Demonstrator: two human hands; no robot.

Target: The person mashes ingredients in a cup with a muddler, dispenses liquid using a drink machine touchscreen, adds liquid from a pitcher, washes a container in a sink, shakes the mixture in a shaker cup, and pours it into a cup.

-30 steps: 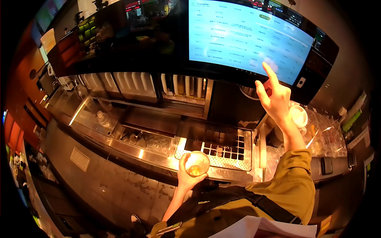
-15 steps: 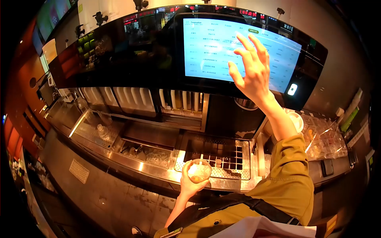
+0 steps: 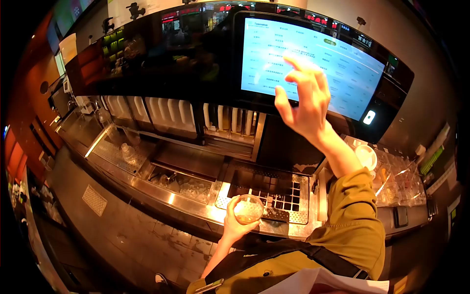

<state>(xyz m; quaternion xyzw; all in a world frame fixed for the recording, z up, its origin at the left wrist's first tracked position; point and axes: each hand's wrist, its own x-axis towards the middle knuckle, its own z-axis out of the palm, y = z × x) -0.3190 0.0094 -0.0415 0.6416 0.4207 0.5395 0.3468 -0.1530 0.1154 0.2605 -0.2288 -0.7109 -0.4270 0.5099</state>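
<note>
Left hand (image 3: 237, 227) holds a cup (image 3: 248, 210) by steel counter (image 3: 182, 203); right hand (image 3: 307, 102), grip wide, before screen (image 3: 350, 81); dark floor (image 3: 178, 247) below.

The left hand (image 3: 236, 225) grips a clear cup (image 3: 248, 209) around its side, near a square-holed metal grate (image 3: 296, 216) set into the steel surface (image 3: 174, 200). The right hand (image 3: 307, 100) is raised in front of a lit screen (image 3: 264, 63), fingers spread and bent; whether a fingertip touches the glass is unclear. An ice bin (image 3: 196, 189) lies left of the grate. White containers (image 3: 169, 115) stand behind, and a white cup (image 3: 365, 157) sits beyond the right forearm, beside clear boxes (image 3: 404, 181).
</note>
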